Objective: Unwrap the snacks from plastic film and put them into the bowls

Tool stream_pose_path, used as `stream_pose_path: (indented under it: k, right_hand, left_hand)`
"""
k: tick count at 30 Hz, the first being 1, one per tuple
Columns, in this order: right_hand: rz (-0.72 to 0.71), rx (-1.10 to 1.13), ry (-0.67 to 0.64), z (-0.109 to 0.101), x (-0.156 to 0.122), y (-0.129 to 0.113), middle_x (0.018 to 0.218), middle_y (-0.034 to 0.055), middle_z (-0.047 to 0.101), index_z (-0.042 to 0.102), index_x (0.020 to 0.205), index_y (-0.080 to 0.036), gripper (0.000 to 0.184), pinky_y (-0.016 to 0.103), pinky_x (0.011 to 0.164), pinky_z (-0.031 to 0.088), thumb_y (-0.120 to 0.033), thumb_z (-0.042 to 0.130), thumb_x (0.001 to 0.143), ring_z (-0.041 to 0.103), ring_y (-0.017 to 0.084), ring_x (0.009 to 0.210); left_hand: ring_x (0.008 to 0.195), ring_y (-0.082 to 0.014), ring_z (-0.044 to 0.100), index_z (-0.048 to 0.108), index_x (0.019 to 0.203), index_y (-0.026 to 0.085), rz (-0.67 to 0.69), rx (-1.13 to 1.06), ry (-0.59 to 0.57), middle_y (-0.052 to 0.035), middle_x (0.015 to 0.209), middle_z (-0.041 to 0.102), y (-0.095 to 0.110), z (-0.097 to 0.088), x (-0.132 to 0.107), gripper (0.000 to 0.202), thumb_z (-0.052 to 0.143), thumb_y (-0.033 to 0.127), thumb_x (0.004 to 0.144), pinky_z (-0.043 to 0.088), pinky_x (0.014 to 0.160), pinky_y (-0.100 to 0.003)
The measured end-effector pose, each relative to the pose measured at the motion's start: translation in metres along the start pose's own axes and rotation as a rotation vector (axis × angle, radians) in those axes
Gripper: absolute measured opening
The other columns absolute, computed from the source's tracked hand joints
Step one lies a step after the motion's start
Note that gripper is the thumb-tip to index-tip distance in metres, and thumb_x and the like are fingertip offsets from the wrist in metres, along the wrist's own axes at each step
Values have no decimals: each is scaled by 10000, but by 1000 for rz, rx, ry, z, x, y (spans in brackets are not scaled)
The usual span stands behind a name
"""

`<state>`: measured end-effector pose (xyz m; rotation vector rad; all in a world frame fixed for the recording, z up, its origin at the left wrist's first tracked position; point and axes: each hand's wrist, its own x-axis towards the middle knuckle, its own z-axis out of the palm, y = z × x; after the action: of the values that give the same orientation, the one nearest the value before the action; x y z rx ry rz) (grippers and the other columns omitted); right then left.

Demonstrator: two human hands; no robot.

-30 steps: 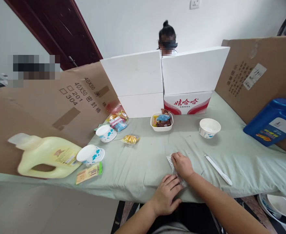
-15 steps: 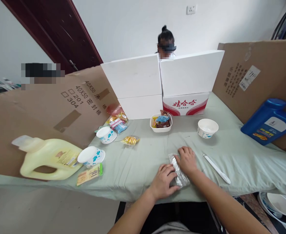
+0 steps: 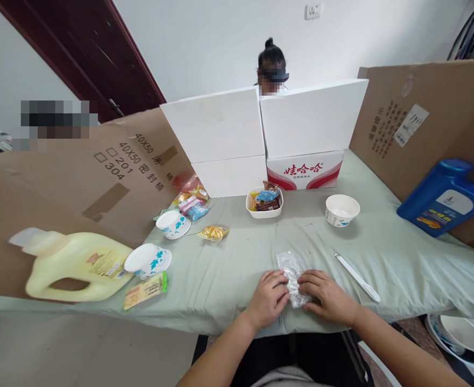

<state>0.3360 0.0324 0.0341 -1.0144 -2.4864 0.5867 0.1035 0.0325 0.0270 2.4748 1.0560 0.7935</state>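
A crinkled clear plastic packet (image 3: pixel 291 269) lies at the near edge of the cloth-covered table, and what it contains is hard to make out. My left hand (image 3: pixel 269 297) grips its left edge with the fingers bent and close together. From the other side, my right hand (image 3: pixel 329 295) has its fingertips and thumb on the right edge. To the right of that hand lies a white utility knife (image 3: pixel 358 278), apart from both hands. Beyond the packet stands a white bowl (image 3: pixel 264 213) with wrapped snacks (image 3: pixel 267 201) in it.
At right are a paper bowl (image 3: pixel 342 210) and a blue bottle (image 3: pixel 446 199). Tipped paper bowls (image 3: pixel 148 260), a yellow jug (image 3: pixel 79 266), a flat snack packet (image 3: pixel 146 291) and a golden wrapped snack (image 3: pixel 213 233) lie left. Cardboard (image 3: pixel 140 172) and white boxes (image 3: pixel 216 129) wall the table; people are behind.
My right hand has come nearer, from the packet's far end to its right edge, baring the far part. My left hand has shifted slightly on the left edge. The view has turned a little.
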Motion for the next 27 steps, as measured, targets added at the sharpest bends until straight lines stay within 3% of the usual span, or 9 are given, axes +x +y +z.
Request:
stream_pose_path:
  k: [3, 7, 10, 13, 17, 20, 22, 27]
  right_hand:
    - [147, 37, 73, 5, 7, 2, 987, 53, 670, 642, 973, -217, 203, 326, 879, 439, -183, 477, 861, 584, 187, 979]
    - [379, 18, 105, 8, 33, 5, 851, 28, 679, 619, 952, -215, 216, 257, 701, 437, -286, 417, 927, 621, 157, 787]
    - [468, -50, 107, 11, 55, 8, 767, 15, 682, 605, 934, -214, 263, 248, 608, 379, -361, 388, 958, 623, 158, 695]
    - [552, -151, 116, 17, 72, 9, 757, 46, 689, 597, 905, -201, 276, 261, 580, 334, -389, 403, 959, 633, 184, 689]
    - [610, -289, 144, 30, 84, 9, 805, 110, 689, 585, 967, -170, 282, 287, 590, 332, -378, 394, 964, 637, 229, 727]
    - [596, -365, 178, 36, 85, 8, 845, 121, 676, 565, 1039, -154, 280, 304, 631, 356, -357, 385, 968, 620, 241, 783]
    - [558, -401, 210, 37, 84, 8, 912, 120, 661, 558, 1062, -157, 265, 314, 695, 371, -336, 387, 969, 595, 241, 864]
    - [482, -465, 289, 38, 82, 10, 995, 110, 610, 583, 1001, -177, 194, 335, 783, 343, -282, 427, 953, 514, 245, 947]
  left_hand:
    - [1094, -237, 592, 633, 957, 201, -101, -124, 42, -82, 985, 686, -5, 1, 5, 245, 411, 302, 957, 434, 965, -439]
    - [975, -230, 633, 443, 1259, 161, -224, -358, 132, -81, 899, 686, -18, 9, 11, 441, 472, 447, 925, 482, 904, -412]
    - [978, -219, 629, 304, 1366, 160, -328, -377, 181, -33, 836, 679, -26, 19, 12, 600, 582, 334, 864, 473, 923, -419]
    - [974, -198, 622, 270, 1396, 181, -364, -309, 210, -16, 851, 670, -29, 25, 12, 628, 556, 185, 837, 458, 946, -422]
    - [869, -179, 610, 414, 1319, 197, -324, -218, 209, -25, 888, 643, -27, 24, 13, 518, 538, 125, 821, 500, 870, -389]
    - [895, -195, 575, 594, 1087, 199, -244, -102, 209, -44, 915, 628, -23, 21, 16, 295, 538, 97, 815, 509, 838, -381]
    - [931, -216, 547, 630, 978, 188, -222, 0, 210, -56, 909, 615, -19, 21, 18, 201, 540, 96, 823, 500, 850, -400]
    - [1058, -268, 493, 631, 1038, 160, -307, 245, 187, -106, 1087, 567, -11, 22, 19, 212, 567, 151, 836, 452, 940, -477]
